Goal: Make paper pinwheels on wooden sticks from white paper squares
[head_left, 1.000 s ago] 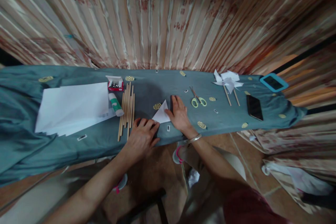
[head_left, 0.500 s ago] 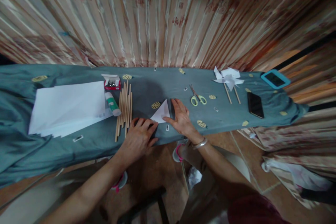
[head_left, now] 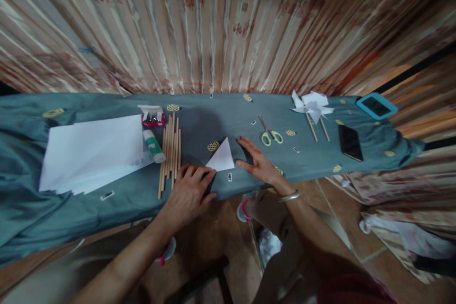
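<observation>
A white paper triangle (head_left: 223,157), folded, lies flat near the front of the cloth-covered table. My left hand (head_left: 193,185) rests at its left corner with fingertips on the paper, fingers stretched out and loosely bent. To the right of the triangle, my right hand (head_left: 257,163) is open and apart from the paper, thumb and fingers spread. Scissors (head_left: 270,134) with yellow-green handles lie beyond the right hand. Just left of my left hand is a bundle of thin wooden sticks (head_left: 171,149).
At left lie a stack of white paper (head_left: 94,149), a glue stick (head_left: 154,146) and a red box of small metal pieces (head_left: 153,118). Paper pinwheels (head_left: 312,105) on sticks, a black phone (head_left: 351,142) and a blue-framed device (head_left: 376,106) are at right. A curtain (head_left: 213,28) hangs behind.
My right hand has moved right, off the triangle, leaving its right side uncovered. My left hand stays at the left corner. The whole view has shifted slightly.
</observation>
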`<state>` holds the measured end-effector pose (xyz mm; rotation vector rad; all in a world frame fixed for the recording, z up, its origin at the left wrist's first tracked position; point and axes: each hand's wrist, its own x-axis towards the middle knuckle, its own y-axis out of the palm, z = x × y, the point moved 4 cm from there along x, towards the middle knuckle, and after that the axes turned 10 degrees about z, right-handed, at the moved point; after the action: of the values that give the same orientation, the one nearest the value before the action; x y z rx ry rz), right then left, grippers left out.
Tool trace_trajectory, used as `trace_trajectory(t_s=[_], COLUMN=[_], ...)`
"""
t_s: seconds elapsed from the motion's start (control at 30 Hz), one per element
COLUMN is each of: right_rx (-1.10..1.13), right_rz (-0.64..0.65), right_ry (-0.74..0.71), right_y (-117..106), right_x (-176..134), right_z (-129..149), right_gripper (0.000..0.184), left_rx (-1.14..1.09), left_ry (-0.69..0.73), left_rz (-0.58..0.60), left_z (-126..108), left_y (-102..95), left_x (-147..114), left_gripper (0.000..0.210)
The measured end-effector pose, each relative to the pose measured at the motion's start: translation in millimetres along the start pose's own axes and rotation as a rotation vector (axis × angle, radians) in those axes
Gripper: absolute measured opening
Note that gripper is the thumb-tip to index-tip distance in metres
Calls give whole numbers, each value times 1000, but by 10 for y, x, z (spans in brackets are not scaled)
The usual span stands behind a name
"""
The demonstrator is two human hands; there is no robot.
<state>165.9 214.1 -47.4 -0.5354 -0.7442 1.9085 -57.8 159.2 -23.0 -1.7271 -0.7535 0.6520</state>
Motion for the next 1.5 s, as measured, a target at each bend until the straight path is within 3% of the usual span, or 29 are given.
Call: trace_trajectory(t_s=[0.13, 0.27, 0.43, 0.63, 0.73, 0.87, 1.03, 1.23, 1.4, 1.5], right_rx=[-55, -79, 12, 182, 270, 441, 607, 633, 648, 615], right_rz=[-28, -164, -219, -181, -174, -140, -63, 9, -3, 63], right_ry=[49, 111, 134, 251, 268, 166, 49, 5, 25, 23], right_y=[68, 174, 215, 125, 74, 34, 52, 119, 130, 79], right_x=[-24, 12, 89, 146, 167, 208, 252, 280, 296, 336], right_z=[96, 205, 376, 510, 482, 526, 745, 821, 855, 907], right_gripper=[76, 54, 31, 49, 50, 50, 42, 21, 17, 16], left_rx=[4, 52, 66, 27, -133, -517, -1064, -1213, -1360, -1450], left_ry=[0, -14, 4, -5, -32, -200, -354, -466, -473, -505], left_rz=[-13, -25, -69, -93, -172, -360, -173, -298, -336, -339], left_z=[1, -12, -12, 38, 127, 267, 285, 472, 466, 448], left_y=[-17, -27, -28, -14, -86, -325, -332, -253, -361, -378], left_x=[14, 27, 35, 57, 77, 121, 260, 245, 202, 191], left_gripper=[42, 38, 37, 29, 28, 51, 38, 36, 37, 39])
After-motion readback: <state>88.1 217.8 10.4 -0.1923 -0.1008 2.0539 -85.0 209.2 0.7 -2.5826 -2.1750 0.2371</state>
